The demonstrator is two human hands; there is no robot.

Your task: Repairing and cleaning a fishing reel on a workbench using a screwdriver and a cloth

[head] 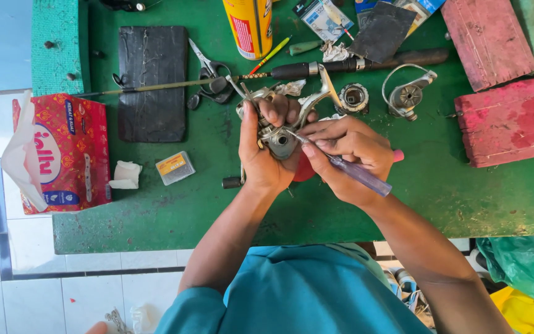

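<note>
Gripping reel body (277, 137) (screwdriver (356, 172) alongside)

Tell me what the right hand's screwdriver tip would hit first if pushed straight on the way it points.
The right hand aims the screwdriver up-left. Its tip already sits at the silver reel body gripped by the left hand, so it would likely meet that first.

I see a green table (156, 210), and at its nine o'clock a red tissue box (63, 154) with orange pattern. At twelve o'clock stands a yellow can (248, 25). The screwdriver (360, 174) handle is purple; the reel (279, 139) is silver. At three o'clock lie pink-red blocks (511, 117).
</note>
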